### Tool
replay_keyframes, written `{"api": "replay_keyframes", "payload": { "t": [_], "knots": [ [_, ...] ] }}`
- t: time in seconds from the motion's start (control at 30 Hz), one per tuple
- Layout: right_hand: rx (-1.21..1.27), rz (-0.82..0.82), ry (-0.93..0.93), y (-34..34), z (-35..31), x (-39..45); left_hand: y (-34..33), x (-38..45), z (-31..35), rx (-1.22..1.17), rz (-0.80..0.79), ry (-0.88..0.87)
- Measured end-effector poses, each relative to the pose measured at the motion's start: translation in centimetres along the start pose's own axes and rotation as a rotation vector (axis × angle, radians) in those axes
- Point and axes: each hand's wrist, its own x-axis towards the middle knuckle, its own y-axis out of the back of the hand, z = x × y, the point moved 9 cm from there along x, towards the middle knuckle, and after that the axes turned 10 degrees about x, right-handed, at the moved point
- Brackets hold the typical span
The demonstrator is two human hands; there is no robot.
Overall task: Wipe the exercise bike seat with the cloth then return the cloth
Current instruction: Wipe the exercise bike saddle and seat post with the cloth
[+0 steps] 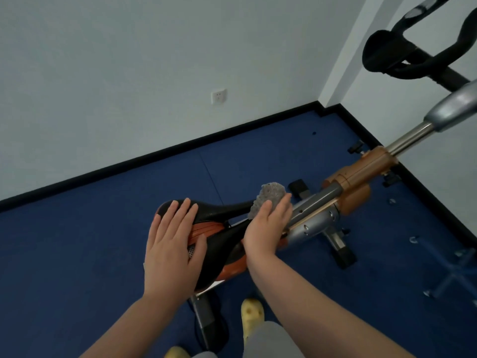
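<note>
Feet: our yellow shoes poke in at the bottom edge, half cut off by our grey trouser legs.
Left hand: our left hand lies flat and loose on the wide back end of the seat, fingers spread, gripping nothing.
Right hand: our right hand is pressed palm-down on the grey cloth at the narrow nose of the seat, fingers laid over it.
Cloth: it sticks out past our fingertips, bunched up; whatever's under the palm we can't see.
Seat: black with orange trim, and our hands cover a good chunk of it.
Bike frame: the silver and brown frame runs off to the upper right, a bit blurry.
Handlebars: the black handlebars are cut off at the top right corner.
Floor: blue floor, with a wall socket further back.
</note>
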Motion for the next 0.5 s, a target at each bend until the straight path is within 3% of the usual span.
{"api": "replay_keyframes", "payload": {
  "t": [0.2,0.3,0.5],
  "knots": [
    [-0.07,-0.039,0.033,-0.6,1.3,-2.8,0.0,-0.3,-0.2,-0.017,0.022,0.018],
    [0.063,-0.112,0.005,-1.6,2.8,-5.4,-0.1,-0.1,-0.2,-0.036,0.017,-0.007],
    [0.103,0.039,-0.109,-1.7,4.6,-5.0,0.0,0.0,-1.8,-0.072,-0.102,-0.262]
  ]
}}
